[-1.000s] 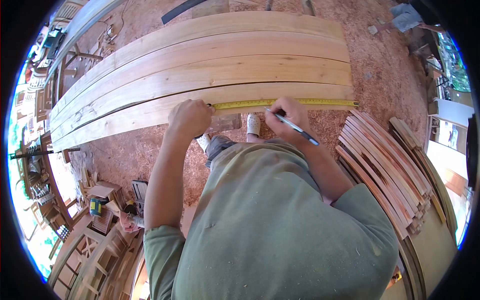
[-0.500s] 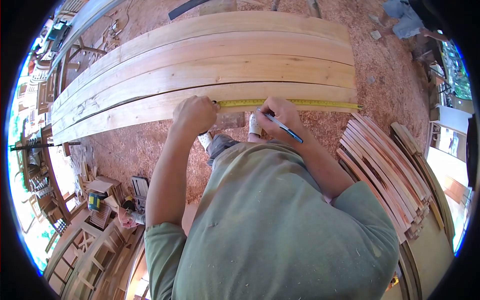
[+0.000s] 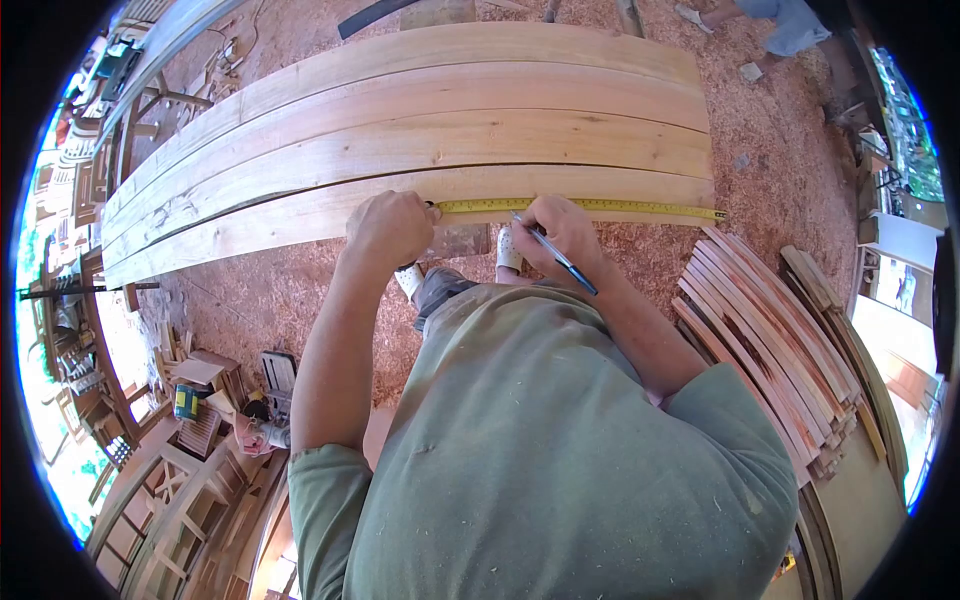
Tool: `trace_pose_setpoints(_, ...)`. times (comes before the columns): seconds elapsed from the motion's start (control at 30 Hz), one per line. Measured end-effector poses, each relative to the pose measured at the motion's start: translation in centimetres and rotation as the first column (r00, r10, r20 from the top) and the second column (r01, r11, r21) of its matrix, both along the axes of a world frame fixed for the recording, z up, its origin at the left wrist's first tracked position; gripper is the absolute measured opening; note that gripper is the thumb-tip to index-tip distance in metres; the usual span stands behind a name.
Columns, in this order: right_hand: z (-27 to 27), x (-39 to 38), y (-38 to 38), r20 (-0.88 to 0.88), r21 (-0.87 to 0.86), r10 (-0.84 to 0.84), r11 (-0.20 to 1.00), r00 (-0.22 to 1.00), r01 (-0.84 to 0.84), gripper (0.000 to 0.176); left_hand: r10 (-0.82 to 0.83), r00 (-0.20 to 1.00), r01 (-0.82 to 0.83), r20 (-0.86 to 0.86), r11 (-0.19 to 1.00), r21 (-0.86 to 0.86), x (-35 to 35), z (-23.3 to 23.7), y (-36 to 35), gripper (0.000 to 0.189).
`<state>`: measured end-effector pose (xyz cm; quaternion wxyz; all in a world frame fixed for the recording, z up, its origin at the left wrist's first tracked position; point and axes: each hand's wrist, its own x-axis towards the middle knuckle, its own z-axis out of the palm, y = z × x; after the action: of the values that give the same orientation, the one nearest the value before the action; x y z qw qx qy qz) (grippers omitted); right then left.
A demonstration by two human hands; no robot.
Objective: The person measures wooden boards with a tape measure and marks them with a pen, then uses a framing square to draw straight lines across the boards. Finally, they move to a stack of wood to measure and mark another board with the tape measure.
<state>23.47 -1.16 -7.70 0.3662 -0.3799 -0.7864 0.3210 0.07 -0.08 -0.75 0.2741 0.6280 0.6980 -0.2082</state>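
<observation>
Several pale boards (image 3: 400,115) lie side by side, with a dark gap before the nearest one. A yellow tape measure (image 3: 640,207) is stretched along the nearest board to its right end. My left hand (image 3: 388,230) is closed around the tape's case, which is mostly hidden; only a dark bit shows by the fingers. My right hand (image 3: 560,235) pinches a blue and silver pen (image 3: 565,260), its tip at the board's near edge just below the tape. The fingers of that hand rest against the tape.
A stack of reddish wood strips (image 3: 765,350) lies at the right. Wooden frames (image 3: 190,500) and a blue-green can (image 3: 186,402) are at the lower left. Part of another person (image 3: 790,25) shows at the upper right. Shavings cover the floor (image 3: 260,310).
The pen in my right hand has tilted a little more steeply, its tip shifting slightly left. The other person's leg and foot at the upper right have come further into view. My left hand stays put.
</observation>
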Motion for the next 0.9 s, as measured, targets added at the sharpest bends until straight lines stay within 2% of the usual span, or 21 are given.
trace_pose_setpoints(0.5, 0.8, -0.1, 0.0, 0.005, 0.013, -0.013, 1.0, 1.0, 0.013, 0.018, 0.021, 0.999, -0.022, 0.027, 0.999, 0.039, 0.0, 0.0, -0.1, 0.044)
trace_pose_setpoints(0.57, 1.2, -0.1, 0.0, 0.031, -0.02, -0.009, 1.0, 0.999, 0.01, 0.017, 0.047, 0.999, -0.047, 0.004, 0.999, -0.023, 0.3, 0.7, 0.1, 0.039)
trace_pose_setpoints(0.7, 1.0, -0.1, 0.0, 0.019, -0.026, -0.014, 1.0, 1.0, 0.015, 0.017, 0.036, 0.999, -0.036, 0.017, 0.999, -0.006, 0.2, 0.4, 0.1, 0.038)
trace_pose_setpoints(0.77, 1.3, -0.1, 0.0, 0.025, -0.104, -0.001, 0.995, 1.0, 0.003, 0.017, 0.054, 0.998, -0.054, 0.015, 0.999, -0.009, 0.1, 0.5, 0.0, 0.038)
trace_pose_setpoints(0.9, 1.4, -0.2, 0.1, 0.036, -0.095, -0.011, 0.995, 0.999, 0.014, 0.017, 0.05, 0.999, -0.05, 0.01, 0.999, 0.004, 0.0, 0.4, 0.0, 0.037)
